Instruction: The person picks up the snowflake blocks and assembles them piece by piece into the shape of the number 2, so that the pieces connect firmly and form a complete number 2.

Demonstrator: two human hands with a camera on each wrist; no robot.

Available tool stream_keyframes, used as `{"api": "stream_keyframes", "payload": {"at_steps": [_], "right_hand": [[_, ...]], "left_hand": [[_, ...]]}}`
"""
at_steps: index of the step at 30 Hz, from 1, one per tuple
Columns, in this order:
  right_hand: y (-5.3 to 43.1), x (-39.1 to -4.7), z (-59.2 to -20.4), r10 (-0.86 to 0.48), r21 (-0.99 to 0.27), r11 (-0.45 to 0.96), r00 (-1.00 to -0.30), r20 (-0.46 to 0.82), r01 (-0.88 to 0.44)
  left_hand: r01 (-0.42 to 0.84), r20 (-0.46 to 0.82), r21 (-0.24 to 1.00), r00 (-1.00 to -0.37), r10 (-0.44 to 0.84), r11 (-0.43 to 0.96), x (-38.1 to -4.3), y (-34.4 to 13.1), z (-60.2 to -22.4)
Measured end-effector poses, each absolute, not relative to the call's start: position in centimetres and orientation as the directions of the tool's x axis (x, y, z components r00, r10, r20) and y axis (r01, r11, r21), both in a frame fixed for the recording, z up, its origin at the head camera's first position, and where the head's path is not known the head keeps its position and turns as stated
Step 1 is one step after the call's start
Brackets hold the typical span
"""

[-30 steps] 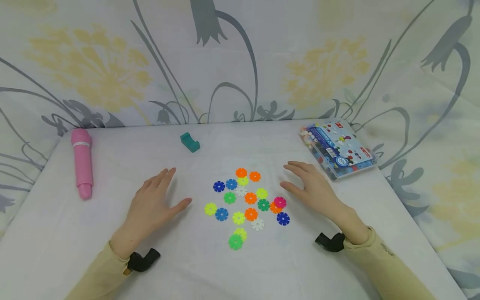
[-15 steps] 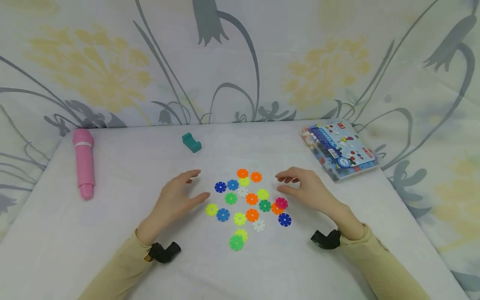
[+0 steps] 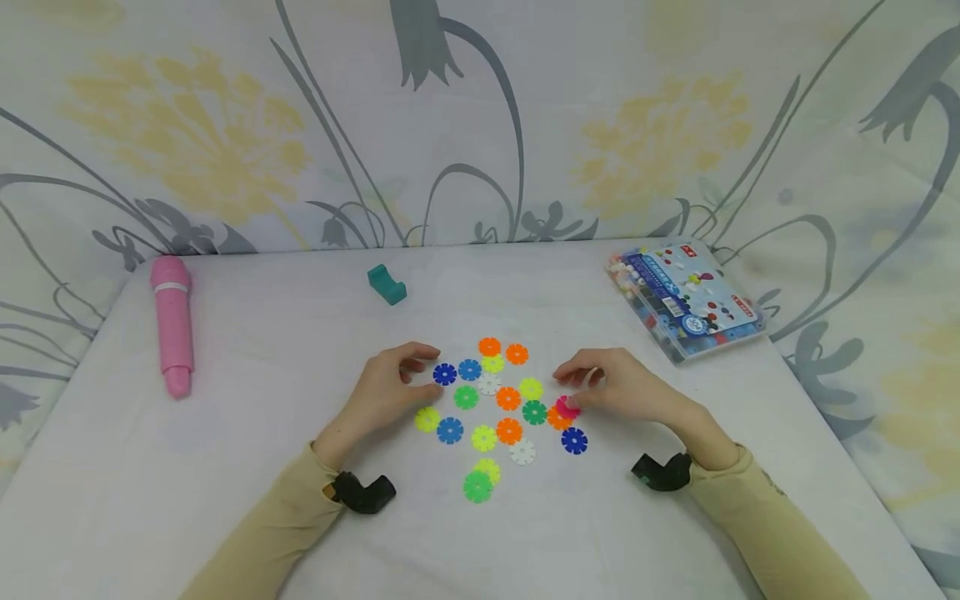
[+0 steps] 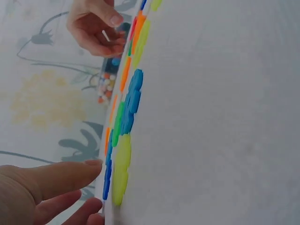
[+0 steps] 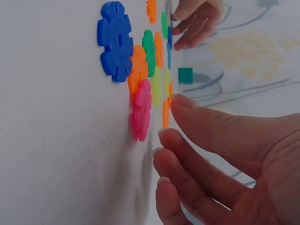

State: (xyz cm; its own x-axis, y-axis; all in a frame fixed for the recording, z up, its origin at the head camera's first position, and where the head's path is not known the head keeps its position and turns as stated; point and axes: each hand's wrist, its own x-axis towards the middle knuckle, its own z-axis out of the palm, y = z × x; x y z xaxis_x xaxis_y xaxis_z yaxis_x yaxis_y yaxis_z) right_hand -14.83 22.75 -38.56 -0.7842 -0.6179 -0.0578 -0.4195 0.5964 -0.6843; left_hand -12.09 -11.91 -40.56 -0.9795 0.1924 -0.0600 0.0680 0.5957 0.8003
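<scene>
The left hand point(image 3: 384, 392) is positioned at the left edge of a scattered group of flat, notched discs on the white-covered table point(image 3: 585, 533). Its thumb and fingers are apart, with the left dark blue disc point(image 3: 445, 374) just beside the gap between them; no disc is held, and whether a fingertip contacts that disc cannot be told. A yellow disc point(image 3: 427, 419) and a medium blue disc point(image 3: 450, 431) lie on the near side of this hand. The right hand point(image 3: 626, 387) is positioned at the right edge of the group, fingers bent and thumb apart from them, with nothing clamped. Its thumb overlaps the pink disc point(image 5: 142, 110) in the head view (the right wrist view shows a gap between the two). The pink disc rests partly on an orange disc point(image 3: 558, 418); the right dark blue disc point(image 3: 574, 441) lies just to the near side. At the near end of the group, a light green disc point(image 3: 477, 487) partly covers another yellow one. Beyond the discs, a teal block point(image 3: 387, 285) sits at the far side, a pink cylindrical object point(image 3: 172, 325) lies at the far left, and a transparent case point(image 3: 686, 300) with a printed label occupies the far right. A floral backdrop point(image 3: 480, 125) stands behind the table.
</scene>
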Motion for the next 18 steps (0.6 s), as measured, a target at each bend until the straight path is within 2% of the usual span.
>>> {"api": "stream_keyframes", "payload": {"at_steps": [18], "right_hand": [[23.1, -15.1, -39.5, -0.668, -0.687, 0.581, -0.738, -0.095, -0.438]], "left_hand": [[0.110, 0.004, 0.782, -0.985, 0.170, 0.614, -12.0, -10.7, -42.0]]}}
